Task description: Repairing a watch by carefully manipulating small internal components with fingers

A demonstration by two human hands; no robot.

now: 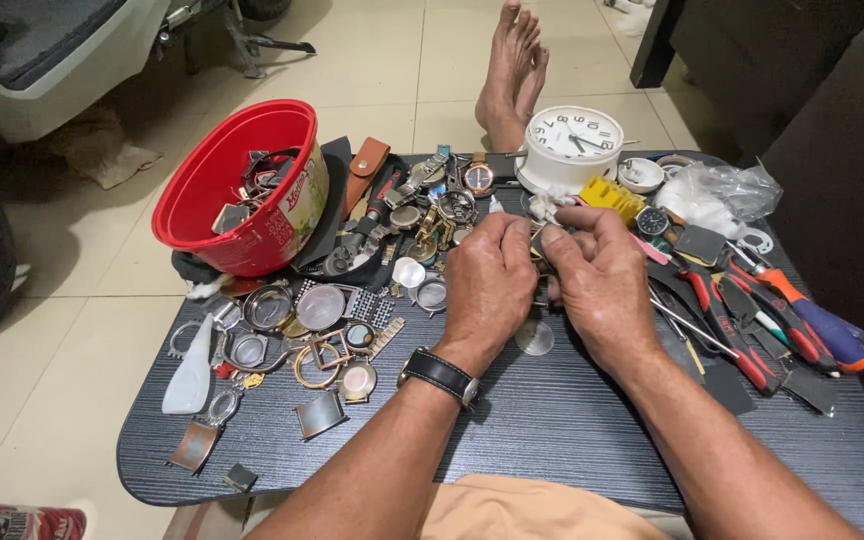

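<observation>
1. I have both hands together over the middle of the bench (552,430), just in front of the white alarm clock (570,148). My left hand (489,285) and right hand (602,285) each pinch a small metal watch part (540,243) between the fingertips; both grips are clenched on it. Most of the part is hidden, so I cannot tell what piece it is.
2. To do this well, I judge that I should rest both wrists on the bench and work the part with the fingertips only, low over the surface, so anything dropped stays close.
3. A loose round watch glass (534,338) lies just below my hands; a careless wrist could sweep it off.
4. Right of the clock, the red-handled pliers (727,325) and screwdrivers (812,320) crowd my right forearm.
5. Left of the clock lie scattered watch cases (322,305), and beyond them a red bowl (237,185) of parts.
6. Bare feet (512,70) rest on the floor behind the clock.
</observation>
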